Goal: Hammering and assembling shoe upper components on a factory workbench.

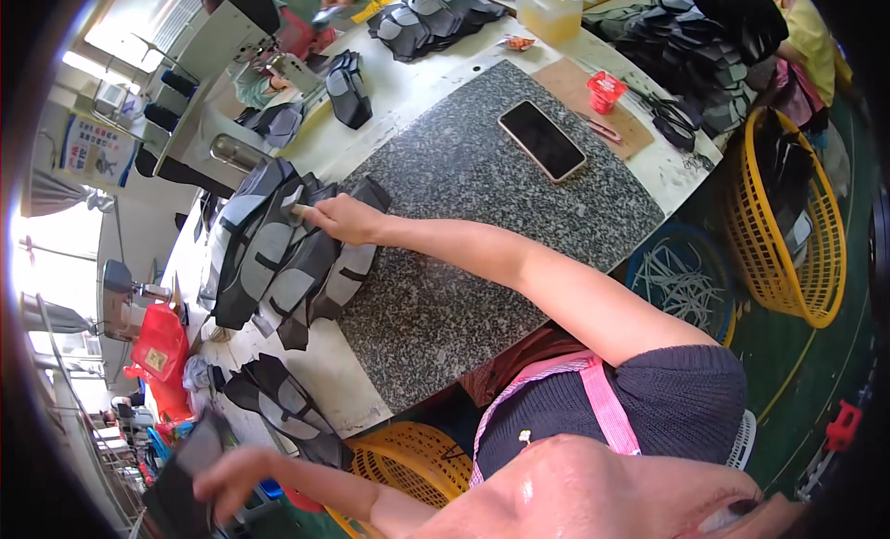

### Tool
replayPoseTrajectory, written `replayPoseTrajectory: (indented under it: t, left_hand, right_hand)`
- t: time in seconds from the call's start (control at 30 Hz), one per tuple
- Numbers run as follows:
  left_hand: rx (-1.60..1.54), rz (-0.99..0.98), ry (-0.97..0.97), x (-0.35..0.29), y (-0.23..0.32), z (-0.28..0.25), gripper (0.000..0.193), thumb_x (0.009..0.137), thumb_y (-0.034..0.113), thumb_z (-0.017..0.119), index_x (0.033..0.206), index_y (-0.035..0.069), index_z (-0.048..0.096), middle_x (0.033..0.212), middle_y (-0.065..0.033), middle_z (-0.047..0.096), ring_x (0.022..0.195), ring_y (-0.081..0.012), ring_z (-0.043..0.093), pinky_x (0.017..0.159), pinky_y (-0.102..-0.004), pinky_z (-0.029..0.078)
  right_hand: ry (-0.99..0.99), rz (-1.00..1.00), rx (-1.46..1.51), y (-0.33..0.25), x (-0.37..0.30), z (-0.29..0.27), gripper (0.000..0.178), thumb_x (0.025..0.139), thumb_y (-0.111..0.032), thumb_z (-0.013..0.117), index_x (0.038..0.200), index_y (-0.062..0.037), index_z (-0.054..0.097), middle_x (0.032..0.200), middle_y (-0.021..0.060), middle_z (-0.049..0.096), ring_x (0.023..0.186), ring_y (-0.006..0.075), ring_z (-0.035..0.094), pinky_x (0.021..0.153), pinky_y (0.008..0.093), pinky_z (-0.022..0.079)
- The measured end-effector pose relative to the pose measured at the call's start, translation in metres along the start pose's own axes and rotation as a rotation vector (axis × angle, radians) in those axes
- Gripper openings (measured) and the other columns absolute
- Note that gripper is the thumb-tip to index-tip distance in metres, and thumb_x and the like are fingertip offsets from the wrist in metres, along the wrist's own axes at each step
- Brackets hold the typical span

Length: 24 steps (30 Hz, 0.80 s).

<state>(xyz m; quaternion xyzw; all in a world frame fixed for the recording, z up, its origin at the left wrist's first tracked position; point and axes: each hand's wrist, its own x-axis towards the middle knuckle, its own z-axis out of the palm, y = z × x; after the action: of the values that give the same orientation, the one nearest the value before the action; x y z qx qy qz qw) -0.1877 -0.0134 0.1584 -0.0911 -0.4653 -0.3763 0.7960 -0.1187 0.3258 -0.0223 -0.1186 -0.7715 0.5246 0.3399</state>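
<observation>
My right hand [345, 219] reaches across the table, its fingers closed round a short, pale-handled brush-like tool [299, 210]. The tool's tip is over a heap of dark and light grey fabric pieces [278, 261] that look like shoe uppers; whether it touches them I cannot tell. At the lower left my left hand [232, 483], blurred by motion, grips a dark grey fabric piece [176, 488] beyond the table's edge. Between the two hands lies a smaller pile of similar pieces [287, 414] at the table's corner.
A speckled stone slab [436, 270] covers the middle of the table, with a phone [543, 139] on it. Scissors [675, 122] and a red cup [605, 92] lie beyond. Yellow baskets [413, 456] stand below, a sewing machine [222, 76] at the far left. People work across the table.
</observation>
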Motion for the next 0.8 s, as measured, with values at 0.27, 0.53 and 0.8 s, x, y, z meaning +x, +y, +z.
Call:
replayPoseTrajectory:
  t: [0.27, 0.53, 0.8]
  left_hand:
    - [-0.124, 0.059, -2.311, -0.026, 0.144, -0.101, 0.033, 0.098, 0.015, 0.056, 0.13, 0.007, 0.054, 0.103, -0.0157, 0.074, 0.077, -0.0363, 0.071, 0.068, -0.0467, 0.054]
    - [-1.227, -0.471, -2.341, -0.172, 0.213, -0.185, 0.014, 0.092, 0.013, 0.066, 0.095, 0.0, 0.063, 0.08, -0.0179, 0.055, 0.076, -0.0339, 0.056, 0.069, -0.0418, 0.045]
    - [-0.986, -0.43, -2.278, -0.207, 0.251, -0.166, 0.023, 0.077, 0.011, 0.081, 0.098, 0.003, 0.074, 0.085, -0.0062, 0.07, 0.084, -0.0245, 0.058, 0.077, -0.0374, 0.049]
  right_hand:
    - [0.062, -0.211, 0.081, -0.017, -0.064, -0.037, 0.043, 0.107, -0.04, 0.045, 0.099, -0.0013, 0.063, 0.067, 0.0181, 0.057, 0.062, 0.0349, 0.058, 0.06, 0.0438, 0.046]
    - [-0.231, 0.279, -0.037, -0.08, -0.23, -0.176, 0.036, 0.105, -0.027, 0.053, 0.125, 0.0006, 0.065, 0.101, 0.0069, 0.072, 0.092, 0.0118, 0.064, 0.082, 0.0314, 0.053]
    - [-0.275, 0.514, -0.29, -0.086, -0.306, -0.224, 0.032, 0.103, -0.022, 0.051, 0.125, -0.0019, 0.063, 0.073, 0.0207, 0.063, 0.066, 0.0388, 0.064, 0.061, 0.0428, 0.049]
